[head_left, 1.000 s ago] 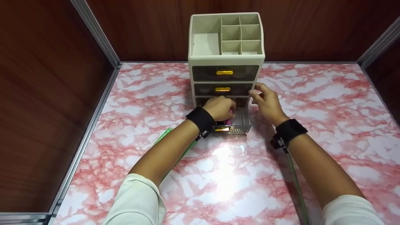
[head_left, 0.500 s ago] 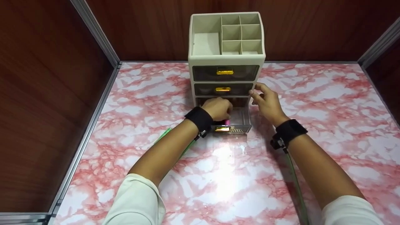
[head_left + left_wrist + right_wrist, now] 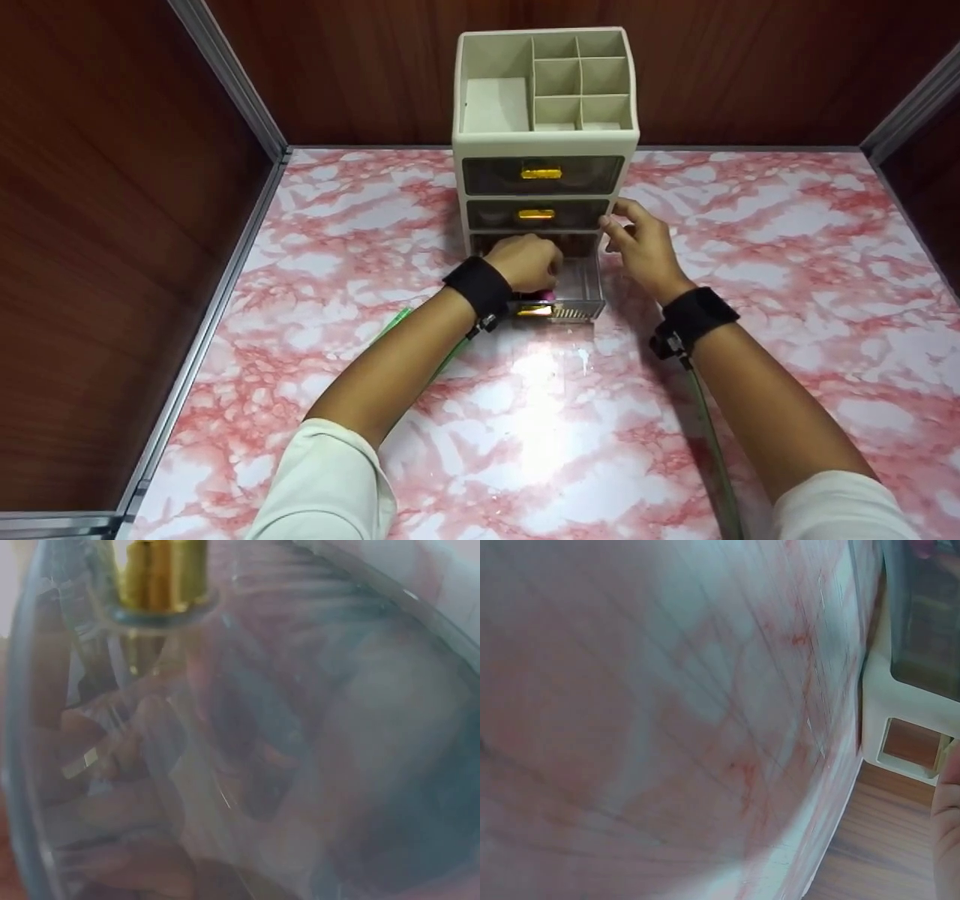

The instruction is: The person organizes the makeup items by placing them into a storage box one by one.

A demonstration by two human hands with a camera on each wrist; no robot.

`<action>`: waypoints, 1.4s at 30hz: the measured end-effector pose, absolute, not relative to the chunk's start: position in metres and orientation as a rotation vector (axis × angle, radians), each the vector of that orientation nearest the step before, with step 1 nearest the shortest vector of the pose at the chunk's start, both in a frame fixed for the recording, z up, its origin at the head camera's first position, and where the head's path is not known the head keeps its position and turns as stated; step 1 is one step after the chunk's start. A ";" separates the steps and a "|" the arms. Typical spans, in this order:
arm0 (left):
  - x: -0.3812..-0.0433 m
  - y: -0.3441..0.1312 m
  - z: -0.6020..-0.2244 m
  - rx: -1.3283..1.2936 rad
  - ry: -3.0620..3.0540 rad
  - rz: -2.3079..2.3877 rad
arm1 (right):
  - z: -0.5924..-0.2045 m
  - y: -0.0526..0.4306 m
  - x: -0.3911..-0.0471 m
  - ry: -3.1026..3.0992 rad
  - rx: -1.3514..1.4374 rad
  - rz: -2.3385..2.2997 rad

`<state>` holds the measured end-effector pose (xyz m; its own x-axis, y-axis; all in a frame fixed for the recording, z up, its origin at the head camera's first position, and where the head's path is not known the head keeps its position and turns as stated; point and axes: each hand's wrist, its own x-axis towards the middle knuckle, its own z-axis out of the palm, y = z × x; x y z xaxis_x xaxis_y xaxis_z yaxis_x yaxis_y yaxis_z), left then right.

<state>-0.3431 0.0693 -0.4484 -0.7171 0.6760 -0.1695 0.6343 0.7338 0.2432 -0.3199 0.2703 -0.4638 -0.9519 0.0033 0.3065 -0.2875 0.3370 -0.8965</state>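
Observation:
A cream desktop drawer organizer [image 3: 546, 142] stands with its lowest clear drawer [image 3: 581, 281] pulled out. My left hand [image 3: 523, 262] reaches into that drawer, knuckles up and fingers bent down. A small pink item [image 3: 547, 295] shows below its fingers; whether they pinch it is hidden. Through the drawer's clear front with a gold handle [image 3: 161, 577], the left wrist view shows blurred fingers. My right hand [image 3: 646, 244] holds the organizer's right side, thumb at the front edge. A finger [image 3: 949, 799] beside the cream frame [image 3: 900, 701] appears in the right wrist view.
Two more dark-fronted drawers with gold handles [image 3: 536, 214] are closed above. The organizer's top has several compartments [image 3: 557, 79]. A green strip [image 3: 394, 321] lies left of the left forearm on the pink marbled table [image 3: 337, 247]. Brown panels [image 3: 360, 75] surround the table.
My left hand has shifted slightly left and lower within the drawer, and less of the pink item shows. The right hand stays in place on the organizer.

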 end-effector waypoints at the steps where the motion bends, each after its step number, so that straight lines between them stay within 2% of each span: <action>1: -0.344 0.069 -0.448 1.033 2.688 0.245 | -0.466 0.272 -0.322 -2.348 0.253 1.655; 11: -0.345 0.065 -0.448 1.047 2.706 0.269 | -0.485 0.278 -0.334 -2.355 0.206 1.609; 26: -0.321 0.047 -0.430 1.083 2.737 0.380 | -0.495 0.276 -0.333 -2.339 0.238 1.613; 42: -0.306 0.029 -0.413 1.213 2.777 0.561 | -0.489 0.277 -0.335 -2.330 0.214 1.629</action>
<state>-0.3062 0.0291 -0.4135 -0.6885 0.7197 0.0893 0.6979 0.6241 0.3512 -0.3353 0.2770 -0.4891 -0.9470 0.0437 0.3184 -0.2840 0.3500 -0.8927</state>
